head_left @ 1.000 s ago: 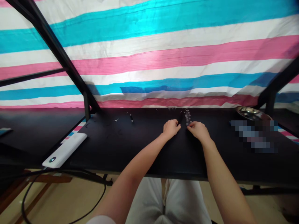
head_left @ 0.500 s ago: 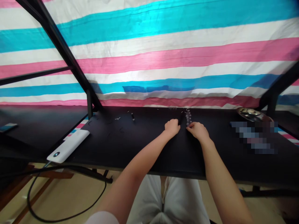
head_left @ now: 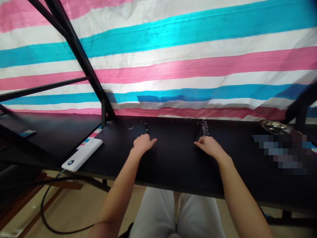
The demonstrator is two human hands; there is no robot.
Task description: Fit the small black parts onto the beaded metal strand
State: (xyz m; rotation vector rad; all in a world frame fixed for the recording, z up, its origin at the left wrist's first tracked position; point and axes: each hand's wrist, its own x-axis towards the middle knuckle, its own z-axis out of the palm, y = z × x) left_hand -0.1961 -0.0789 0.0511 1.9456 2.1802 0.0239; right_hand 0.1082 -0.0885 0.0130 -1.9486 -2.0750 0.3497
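Note:
My left hand lies on the black table, fingers stretched toward the right and holding nothing. It is just below a small black cylinder. My right hand rests further right with its fingers pressed together and pointing left. A short strand of pale beads runs from the table's back edge down to this hand's knuckles. What the fingers pinch is too small to make out.
A white power bank with a black cable lies on the table's left corner. A metal dish sits at the right, by a blurred patch. Thin wire bits lie near the back. Black frame posts stand before a striped cloth.
My left hand left the bead strand and slid well to the left, and its fingers opened. My right hand stayed by the beads. The view shifted left.

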